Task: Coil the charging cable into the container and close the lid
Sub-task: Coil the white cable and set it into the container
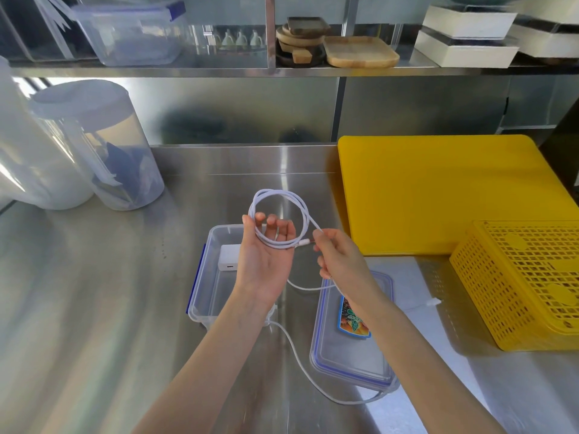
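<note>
A white charging cable [283, 195] is wound in a loop above the steel counter. My left hand [266, 258] holds the loop, palm up, with the fingers through it. My right hand [340, 256] pinches the cable beside a connector, just right of the loop. The rest of the cable trails down over the counter and around the lid [351, 360], ending in a plug [435, 302]. The clear container [203, 289] with blue clips sits open under my left hand, with a white charger block [228, 256] inside. The clear lid lies flat to its right with a coloured sticker on it.
A yellow cutting board [438, 195] and a yellow perforated basket [526, 283] lie to the right. Tall clear canisters [103, 145] stand at the left. A shelf above holds a plastic box [131, 32], wooden trays [360, 51] and white boxes [463, 39].
</note>
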